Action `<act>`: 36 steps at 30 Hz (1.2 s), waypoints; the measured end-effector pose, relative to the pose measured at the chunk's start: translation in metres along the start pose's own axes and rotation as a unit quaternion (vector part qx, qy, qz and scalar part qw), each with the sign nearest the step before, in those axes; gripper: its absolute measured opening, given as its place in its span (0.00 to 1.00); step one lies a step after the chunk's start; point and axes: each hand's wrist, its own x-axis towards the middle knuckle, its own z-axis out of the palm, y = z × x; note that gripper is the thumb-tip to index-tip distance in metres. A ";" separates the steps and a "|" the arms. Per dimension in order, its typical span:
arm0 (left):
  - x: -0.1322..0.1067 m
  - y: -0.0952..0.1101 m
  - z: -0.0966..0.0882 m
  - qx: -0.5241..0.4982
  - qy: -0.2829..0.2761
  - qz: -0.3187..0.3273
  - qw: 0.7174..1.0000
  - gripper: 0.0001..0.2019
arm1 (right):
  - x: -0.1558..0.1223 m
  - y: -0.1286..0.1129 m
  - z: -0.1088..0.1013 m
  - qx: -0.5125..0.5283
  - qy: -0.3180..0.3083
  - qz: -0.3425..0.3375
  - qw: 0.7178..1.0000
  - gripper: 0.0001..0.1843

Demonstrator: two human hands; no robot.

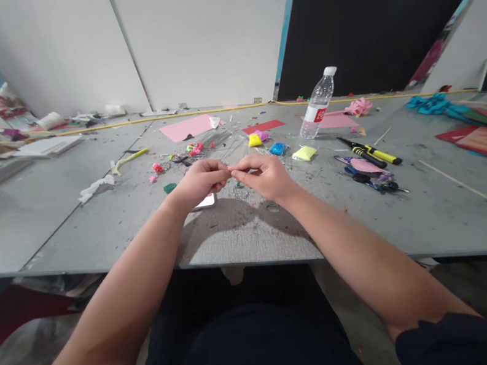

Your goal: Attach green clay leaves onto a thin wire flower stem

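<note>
My left hand (206,181) and my right hand (261,174) meet fingertip to fingertip above the grey table (234,240). Both are closed in a pinch, and whatever sits between the fingertips is too small to make out. Below my left hand, part of a phone-like white-edged object (207,201) shows. A dark green piece (170,188) lies just left of that hand. Thin wire-like bits (240,192) rest on the table under my fingers. Beyond my hands are a blue packet (278,149), a pale yellow packet (305,153) and a bright yellow packet (254,140).
A plastic bottle (318,104) stands behind the packets. Yellow-black pliers (369,152) and a heap of small tools (370,173) lie to the right, near a thin stick (463,185). Pink paper (188,128) lies at the back; a crumpled white tissue (96,188) is left.
</note>
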 end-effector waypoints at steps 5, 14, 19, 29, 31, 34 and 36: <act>-0.001 0.003 0.000 0.021 0.005 -0.009 1.000 0.14 | 0.000 0.004 0.002 0.019 0.007 -0.003 1.000 0.08; -0.001 0.003 -0.006 0.052 0.000 -0.013 0.999 0.12 | 0.001 0.007 0.002 0.064 -0.006 0.038 0.997 0.12; 0.000 0.000 -0.008 0.053 -0.004 -0.011 0.999 0.11 | 0.002 0.006 0.001 0.089 -0.018 0.084 0.992 0.13; -0.002 0.004 -0.005 0.084 0.002 -0.009 0.996 0.11 | 0.002 0.000 -0.001 0.133 -0.037 0.144 0.980 0.14; -0.004 0.007 -0.003 0.106 0.009 -0.006 0.994 0.11 | 0.002 0.000 -0.001 0.145 -0.043 0.162 0.975 0.14; -0.006 0.010 -0.001 0.137 0.015 -0.005 0.990 0.12 | 0.003 0.000 0.000 0.165 -0.045 0.187 0.967 0.13; -0.008 0.012 0.000 0.148 0.015 -0.004 0.989 0.12 | 0.003 -0.001 0.001 0.178 -0.043 0.196 0.963 0.13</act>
